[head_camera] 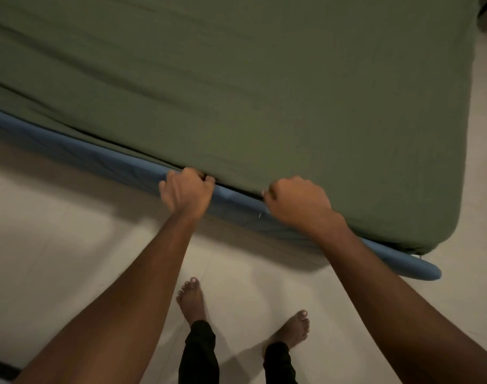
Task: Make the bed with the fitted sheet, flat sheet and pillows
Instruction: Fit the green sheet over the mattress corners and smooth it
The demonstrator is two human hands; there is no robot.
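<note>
Green fitted sheet [236,92] over the blue mattress [120,164], its near hem gripped in both closed fists, left hand [187,189] and right hand [297,200], probably to pull it down over the mattress side.

Green fitted sheet [236,92] spread over a blue mattress [120,164], seen from above. Left hand [185,191] and right hand [297,202], both fisted, grip the sheet's hem at the mattress's near edge, close to its right corner. Bare feet [191,300] stand on the pale floor [56,245] beside the mattress.
</note>
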